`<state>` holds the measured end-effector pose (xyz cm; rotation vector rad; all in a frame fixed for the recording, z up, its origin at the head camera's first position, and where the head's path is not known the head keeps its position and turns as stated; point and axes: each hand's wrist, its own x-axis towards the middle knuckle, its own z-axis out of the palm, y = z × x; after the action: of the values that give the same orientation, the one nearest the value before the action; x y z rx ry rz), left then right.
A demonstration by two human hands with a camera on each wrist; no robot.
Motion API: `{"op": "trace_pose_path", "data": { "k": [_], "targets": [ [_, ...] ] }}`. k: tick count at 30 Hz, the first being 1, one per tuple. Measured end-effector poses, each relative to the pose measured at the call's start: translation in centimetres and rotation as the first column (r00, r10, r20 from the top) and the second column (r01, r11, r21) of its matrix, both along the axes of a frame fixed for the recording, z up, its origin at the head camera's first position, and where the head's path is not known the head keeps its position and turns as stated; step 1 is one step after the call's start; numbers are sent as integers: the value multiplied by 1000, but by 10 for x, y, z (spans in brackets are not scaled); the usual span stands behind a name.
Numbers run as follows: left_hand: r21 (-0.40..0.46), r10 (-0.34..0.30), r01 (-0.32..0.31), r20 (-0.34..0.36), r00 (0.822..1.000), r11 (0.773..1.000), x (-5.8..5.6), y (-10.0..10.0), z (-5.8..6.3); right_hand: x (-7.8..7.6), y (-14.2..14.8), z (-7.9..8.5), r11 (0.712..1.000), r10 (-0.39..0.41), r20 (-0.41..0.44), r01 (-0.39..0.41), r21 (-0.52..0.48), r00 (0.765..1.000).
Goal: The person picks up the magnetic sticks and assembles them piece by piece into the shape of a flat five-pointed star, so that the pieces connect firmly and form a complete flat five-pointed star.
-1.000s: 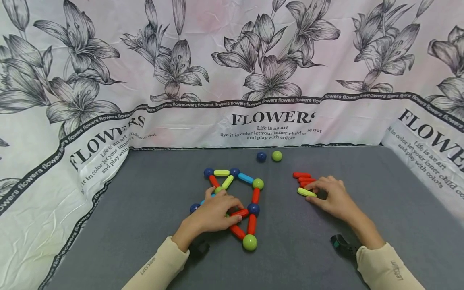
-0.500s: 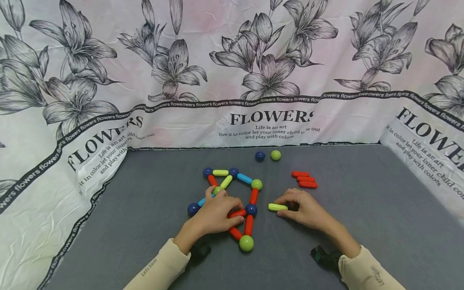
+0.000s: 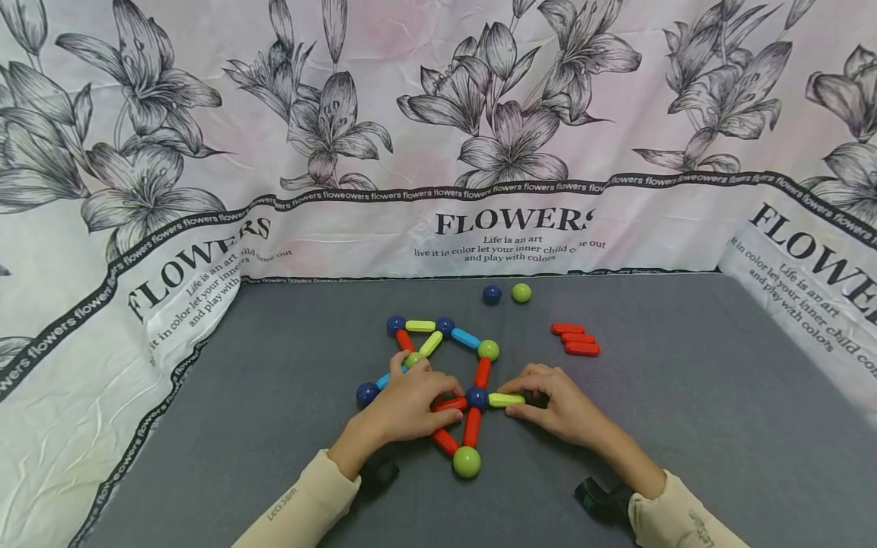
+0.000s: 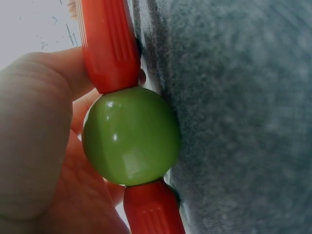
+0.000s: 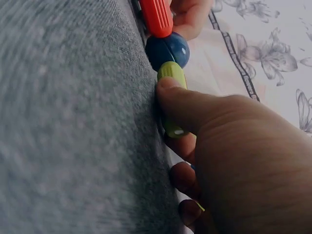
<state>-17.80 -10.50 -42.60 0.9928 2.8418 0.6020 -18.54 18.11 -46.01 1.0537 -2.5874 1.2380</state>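
Note:
A flat figure of coloured magnetic rods and balls lies on the grey cloth. My left hand (image 3: pixel 400 403) covers its middle and grips a red rod (image 3: pixel 450 405) with thumb and fingers. That rod runs to a dark blue ball (image 3: pixel 477 397). Under the left hand, a green ball (image 4: pixel 131 136) joins two red rods in the left wrist view. With thumb and fingertips, my right hand (image 3: pixel 562 403) pinches a yellow-green rod (image 3: pixel 505 399). Its far end meets the blue ball, opposite the red rod, as the right wrist view also shows.
Three loose red rods (image 3: pixel 578 339) lie to the right, beyond the right hand. At the back are a loose blue ball (image 3: pixel 492 294) and a loose green ball (image 3: pixel 521 292). A flower-printed cloth (image 3: pixel 329 236) hangs behind the table.
My right hand has carried the yellow-green rod leftward from beside the red rods to the blue ball, where its end now meets it. The left hand keeps its place on the figure.

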Motion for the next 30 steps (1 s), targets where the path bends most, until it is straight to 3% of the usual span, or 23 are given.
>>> {"op": "trace_pose_path", "data": {
  "k": [6, 11, 14, 17, 20, 24, 26, 28, 30],
  "targets": [
    [2, -14, 14, 9, 1000, 1000, -1, -2, 1, 0, 0, 0, 1000, -23, 15, 23, 21, 1000],
    [1, -15, 15, 24, 1000, 1000, -2, -3, 2, 0, 0, 2, 998, -32, 27, 33, -46, 999],
    [-9, -15, 16, 37, 999, 1000, -2, -4, 2, -1, 3, 3, 987, -91, 43, 96, -127, 995],
    [-13, -17, 18, 47, 999, 1000, -3, -5, 2, -4, 8, 4, 959, -211, 24, 211, -191, 977],
    [-9, -22, 22, 52, 998, 1000, -3, -5, 2, -8, 15, 3, 901, -395, -63, 373, -222, 917],
    [-8, -25, 25, 56, 998, 1000, -2, -4, 2, -16, 28, 1, 785, -611, -154, 570, -243, 777],
    [-10, -23, 23, 59, 998, 1000, -3, -4, 2, -18, 35, -1, 736, -673, -150, 636, -232, 724],
    [-14, -18, 19, 64, 998, 1000, -3, -4, 2, -19, 41, -3, 702, -711, -135, 685, -195, 691],
    [-18, -14, 15, 72, 997, 1000, -3, -4, 1, -19, 46, -5, 682, -731, -112, 717, -144, 673]
  ]
}}
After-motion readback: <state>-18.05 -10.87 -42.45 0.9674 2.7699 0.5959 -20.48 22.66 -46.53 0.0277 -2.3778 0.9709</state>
